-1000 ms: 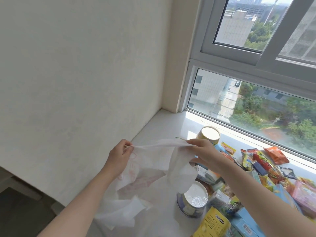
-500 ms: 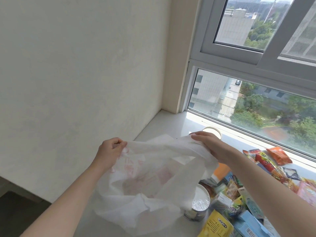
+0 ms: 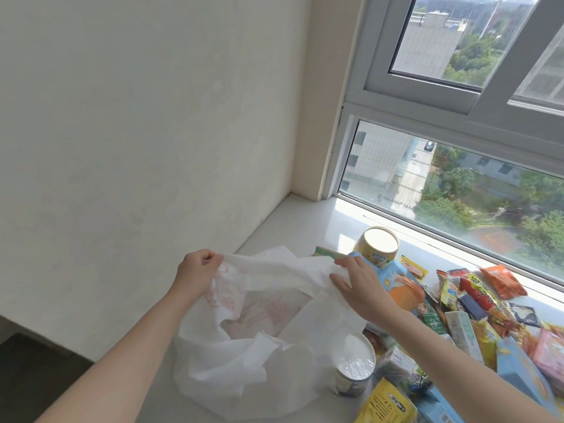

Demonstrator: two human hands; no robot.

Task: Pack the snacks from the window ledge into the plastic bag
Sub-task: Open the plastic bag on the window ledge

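Plain pale wall (image 3: 137, 132), white-framed sliding window (image 3: 457, 96), daylight, trees outside.

I'm standing in a high-rise flat: the window (image 3: 457, 184) at two o'clock is looking down on trees and buildings, above a white ledge (image 3: 305, 221) beside a plaster wall (image 3: 137, 132).
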